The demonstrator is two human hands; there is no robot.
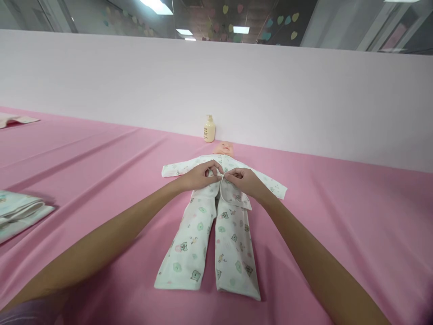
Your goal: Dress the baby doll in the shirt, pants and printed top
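Note:
A baby doll [224, 148] lies on its back, head toward the wall, dressed in a white printed top [199, 192] with long sleeves spread to both sides. White printed trousers [196, 230] cover its legs, pointing toward me. Over the chest, my left hand [202, 174] pinches the top's front edge. My right hand [246, 180] pinches the other front edge right beside it, the fingertips of both hands almost meeting. Below the fingers the front panels part, and the right one hangs loose with a curved edge. Any fastener between the fingertips is too small to make out.
A cream pump bottle [209, 130] stands behind the doll's head, against the white wall [216, 81]. Folded printed cloth [22, 212] lies at the left on the pink sheet [111, 180]. Another light cloth [15, 119] is at the far left. Glass tops the wall.

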